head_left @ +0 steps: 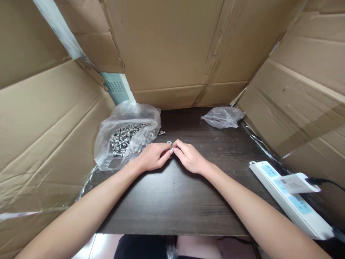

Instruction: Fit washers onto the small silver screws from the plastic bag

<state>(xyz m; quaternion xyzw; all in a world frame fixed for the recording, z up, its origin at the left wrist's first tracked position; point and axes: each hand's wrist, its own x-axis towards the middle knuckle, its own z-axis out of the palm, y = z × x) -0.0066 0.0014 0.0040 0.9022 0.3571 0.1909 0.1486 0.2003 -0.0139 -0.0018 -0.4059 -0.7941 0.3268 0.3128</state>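
My left hand [154,157] and my right hand [188,157] meet over the middle of the table, thumbs and fingers pinched together. A small shiny metal piece [171,149] shows between the fingertips of both hands. Fingers cover most of it, so its exact kind is hidden. Just beyond the fingertips lies a flat metal washer [169,142]. A bit farther back is a loose bolt [162,133]. Left of my left hand, a clear plastic bag [104,144] lies open, holding many metal bolts [122,140].
A second clear plastic bag [223,117] lies at the back right of the dark wooden table [172,201]. On the right is a white power strip [291,201] with a white adapter [295,182] plugged in. Cardboard walls [172,46] enclose the back and sides.
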